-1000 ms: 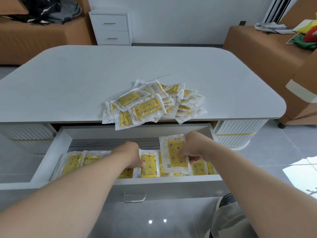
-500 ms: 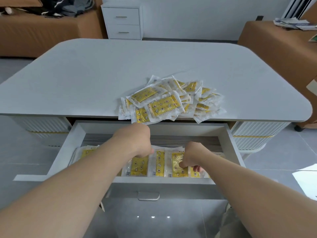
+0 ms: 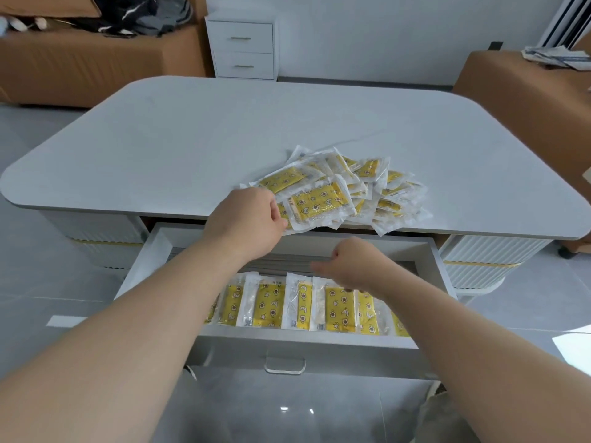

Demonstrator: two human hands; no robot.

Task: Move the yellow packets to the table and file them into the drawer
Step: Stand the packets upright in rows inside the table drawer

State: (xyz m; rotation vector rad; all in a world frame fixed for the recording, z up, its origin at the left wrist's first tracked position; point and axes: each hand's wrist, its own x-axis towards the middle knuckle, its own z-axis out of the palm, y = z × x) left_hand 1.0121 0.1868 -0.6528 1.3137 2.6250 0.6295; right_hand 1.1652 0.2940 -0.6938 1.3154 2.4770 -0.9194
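Left hand [image 3: 249, 222] has risen from drawer [image 3: 303, 338] to pile [image 3: 367, 187], pinching the sealed edge of a light, slippery-looking yellow packet [image 3: 316, 204]; right hand [image 3: 358, 266] hovers loosely curled, empty.

Loose pile of yellow packets [image 3: 361, 187] on pale surface [image 3: 224, 132], at near edge, right of centre. Clear wrappers, yellow star-and-moon print, overlapping at all angles, few overhanging edge. At pile's near-left, top packet [image 3: 316, 203] pinched at left end by my left fingers [image 3: 279, 215]. Below, drawer [image 3: 439, 266] open. Inside, filed packets [image 3: 271, 305] in overlapping row along near wall.
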